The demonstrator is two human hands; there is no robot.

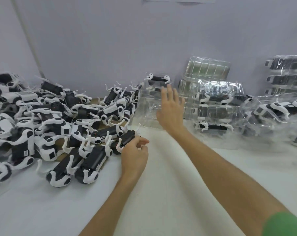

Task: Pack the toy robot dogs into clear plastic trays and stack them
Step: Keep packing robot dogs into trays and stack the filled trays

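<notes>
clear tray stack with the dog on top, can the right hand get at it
Probably yes. The right hand, open, hovers just in front of the clear tray stack, with nothing between them. The left hand grips a toy dog.

The single head-worn wide-angle view looks forward and down over the counter (42, 210) from close behind the left grip (135, 150) and right grip (171, 108).

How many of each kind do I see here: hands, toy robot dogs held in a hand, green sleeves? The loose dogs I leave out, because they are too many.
Hands: 2 (left hand, right hand)
Held toy robot dog, in the left hand: 1
Green sleeve: 1
Total: 4
</notes>
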